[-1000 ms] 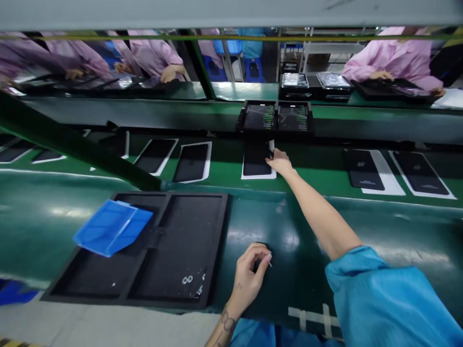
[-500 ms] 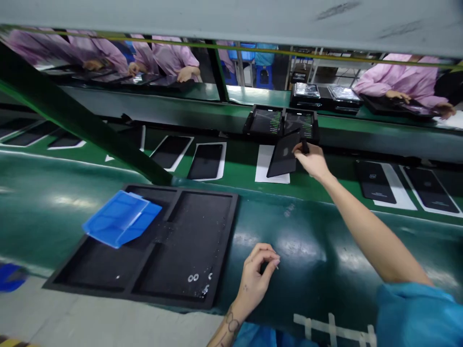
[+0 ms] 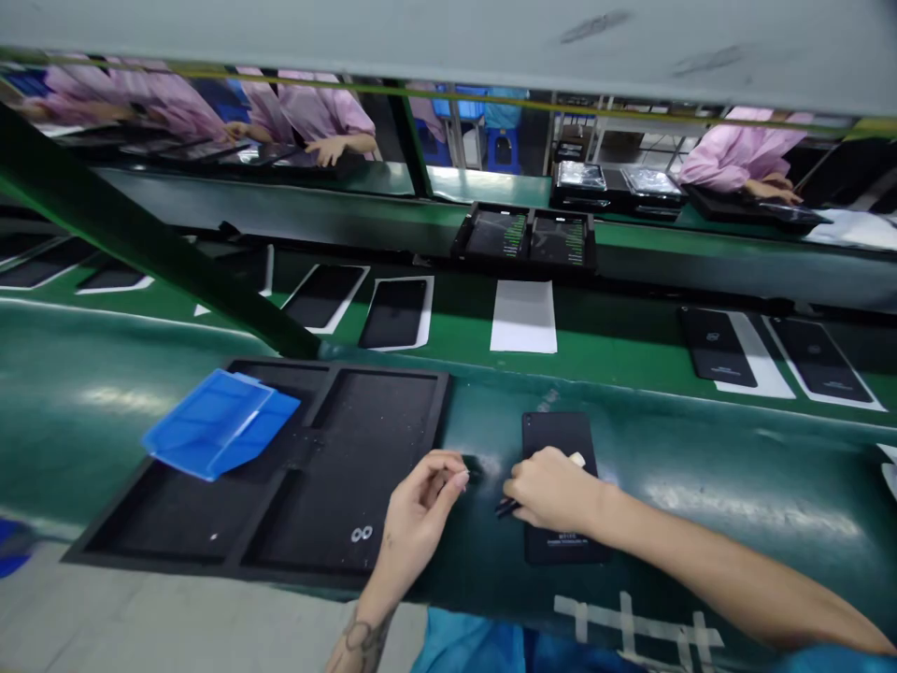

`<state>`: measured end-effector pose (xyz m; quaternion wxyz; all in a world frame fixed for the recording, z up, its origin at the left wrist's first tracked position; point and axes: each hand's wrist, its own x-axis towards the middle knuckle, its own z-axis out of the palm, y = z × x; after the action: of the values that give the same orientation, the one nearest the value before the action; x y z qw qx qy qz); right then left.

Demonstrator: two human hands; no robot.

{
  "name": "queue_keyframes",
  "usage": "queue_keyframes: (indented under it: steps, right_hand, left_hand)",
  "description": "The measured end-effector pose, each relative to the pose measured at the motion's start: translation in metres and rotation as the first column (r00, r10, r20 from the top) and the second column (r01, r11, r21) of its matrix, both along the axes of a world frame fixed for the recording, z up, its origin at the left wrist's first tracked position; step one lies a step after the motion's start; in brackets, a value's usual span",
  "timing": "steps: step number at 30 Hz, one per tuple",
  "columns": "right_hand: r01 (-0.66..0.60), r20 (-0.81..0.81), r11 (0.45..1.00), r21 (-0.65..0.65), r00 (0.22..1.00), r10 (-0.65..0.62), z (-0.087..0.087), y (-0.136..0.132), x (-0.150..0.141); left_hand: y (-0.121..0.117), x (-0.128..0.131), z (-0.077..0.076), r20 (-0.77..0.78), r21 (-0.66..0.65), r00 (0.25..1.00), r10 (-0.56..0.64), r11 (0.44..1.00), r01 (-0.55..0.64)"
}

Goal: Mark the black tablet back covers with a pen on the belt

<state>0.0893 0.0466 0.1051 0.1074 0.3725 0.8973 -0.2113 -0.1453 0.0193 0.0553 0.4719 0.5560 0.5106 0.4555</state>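
Observation:
My right hand (image 3: 553, 491) rests on a black phone back panel (image 3: 561, 486) lying flat on the dark green bench, and it grips a slim black tool (image 3: 508, 508) whose end pokes out past the fingers. A small pale tip (image 3: 576, 458) shows beyond the knuckles. My left hand (image 3: 420, 505) sits just left of the panel, its fingers curled together above the edge of a black foam tray (image 3: 392, 402). Whether those fingers pinch something tiny, I cannot tell.
A blue plastic tray (image 3: 220, 422) lies on the foam tray. Behind, a green conveyor (image 3: 462, 322) carries black panels on white sheets, and a bare sheet (image 3: 523, 318) lies mid-belt. A green diagonal beam (image 3: 154, 243) crosses at left. Co-workers in pink sleeves (image 3: 743, 159) work beyond.
The black panel has gone from the white sheet on the conveyor and now lies on the near bench under my right hand. My left hand has shifted slightly left.

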Motion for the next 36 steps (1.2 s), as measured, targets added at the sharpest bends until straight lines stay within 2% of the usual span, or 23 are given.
queue_keyframes:
  steps: [1,2,3,4,5,6,7,8,9,10,11,13,16,19,24,29,34,36]
  right_hand:
    - [0.042,-0.102,0.999,-0.035,0.994,-0.045,-0.005,0.006,0.008]
    - [0.125,-0.246,0.989,-0.085,0.959,-0.142,-0.008,0.013,0.019]
    - [0.239,-0.409,0.957,-0.166,0.866,-0.287,-0.010,0.023,0.032]
    - [0.347,-0.559,0.893,-0.288,0.696,-0.451,-0.013,0.033,0.047]
    - [0.411,-0.663,0.800,-0.437,0.454,-0.595,-0.018,0.044,0.063]
    - [0.410,-0.701,0.699,-0.586,0.175,-0.691,-0.024,0.055,0.079]
    - [0.351,-0.679,0.613,-0.708,-0.097,-0.728,-0.031,0.064,0.094]
    - [0.255,-0.615,0.560,-0.789,-0.324,-0.719,-0.039,0.071,0.107]
    - [0.150,-0.536,0.540,-0.828,-0.492,-0.686,-0.048,0.077,0.119]
    - [0.062,-0.460,0.537,-0.841,-0.604,-0.651,-0.057,0.080,0.128]
    - [-0.005,-0.396,0.536,-0.844,-0.669,-0.629,-0.064,0.082,0.135]
    - [-0.089,-0.321,0.527,-0.845,-0.705,-0.632,-0.075,0.083,0.142]
    - [-0.132,-0.306,0.511,-0.850,-0.666,-0.680,-0.079,0.083,0.142]
    - [-0.083,-0.348,0.506,-0.858,-0.631,-0.694,-0.077,0.082,0.138]
    - [0.076,-0.439,0.482,-0.873,-0.553,-0.708,-0.075,0.082,0.134]
    - [0.021,-0.418,0.496,-0.868,-0.572,-0.706,-0.077,0.084,0.133]
    - [-0.012,-0.354,0.452,-0.892,-0.603,-0.715,-0.077,0.084,0.132]
    - [-0.021,-0.348,0.450,-0.893,-0.601,-0.719,-0.077,0.084,0.131]
  left_hand:
    - [0.006,-0.003,0.007,-0.062,-0.027,0.997,-0.050,0.998,0.048]
    - [0.012,-0.002,0.012,-0.131,-0.055,0.986,-0.100,0.994,0.094]
    - [0.019,0.000,0.016,-0.196,-0.080,0.969,-0.151,0.987,0.137]
    - [0.026,0.006,0.018,-0.251,-0.097,0.948,-0.197,0.979,0.178]
    - [0.034,0.013,0.018,-0.290,-0.107,0.926,-0.243,0.969,0.220]
    - [0.042,0.021,0.016,-0.317,-0.116,0.904,-0.286,0.958,0.262]
    - [0.050,0.031,0.013,-0.338,-0.122,0.885,-0.322,0.947,0.297]
    - [0.058,0.040,0.010,-0.359,-0.125,0.867,-0.346,0.938,0.323]
    - [0.066,0.049,0.006,-0.386,-0.121,0.850,-0.359,0.933,0.339]
    - [0.074,0.056,0.003,-0.423,-0.110,0.833,-0.357,0.933,0.344]
    - [0.082,0.063,0.000,-0.464,-0.095,0.816,-0.345,0.935,0.342]
    - [0.094,0.071,-0.004,-0.533,-0.069,0.784,-0.318,0.940,0.335]
    - [0.107,0.076,-0.006,-0.574,-0.089,0.747,-0.336,0.932,0.351]
    - [0.112,0.078,-0.007,-0.603,-0.146,0.706,-0.372,0.921,0.361]
    - [0.114,0.081,-0.006,-0.645,-0.208,0.655,-0.393,0.915,0.345]
    - [0.117,0.082,0.000,-0.633,-0.263,0.642,-0.433,0.900,0.347]
    - [0.118,0.085,0.007,-0.622,-0.344,0.621,-0.477,0.879,0.330]
    - [0.119,0.087,0.008,-0.622,-0.361,0.610,-0.491,0.871,0.333]
